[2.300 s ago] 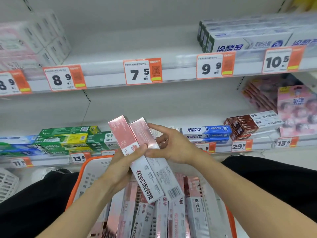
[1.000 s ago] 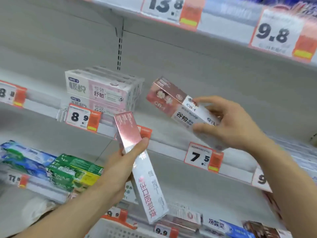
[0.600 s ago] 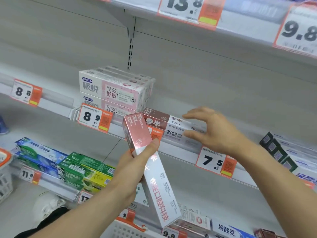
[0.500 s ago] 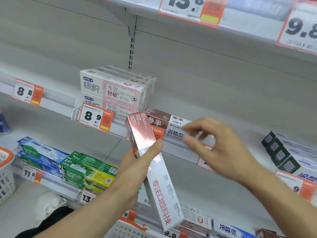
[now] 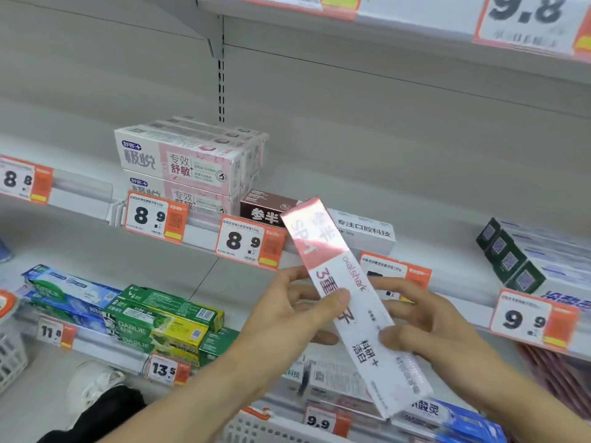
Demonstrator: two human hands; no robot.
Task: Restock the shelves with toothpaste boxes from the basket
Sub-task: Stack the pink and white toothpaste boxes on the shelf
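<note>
From the head camera, both hands meet on one long pink-and-white toothpaste box, held tilted in front of the middle shelf, its pink end up and to the left, its white end down and to the right. The left hand grips the box about midway, thumb pressed across the printed front and fingers curled behind. The right hand clasps it lower down, thumb on the front near the black characters and fingers behind the far edge.

Just behind the held box's pink end, a brown-and-white toothpaste box lies flat on its long side on the middle shelf, its brown end to the left; the held box overlaps its middle. To the left of that lying box and touching it, pink-and-white boxes are stacked. Under the lying box, an orange 8.9 price tag hangs on the shelf edge. Far to its right on the same shelf, dark-ended boxes lie at an angle.

Below and left of the held box, green and blue boxes are stacked on the lower shelf. Under the held box's white end, the white grid rim of the basket shows at the bottom edge.
</note>
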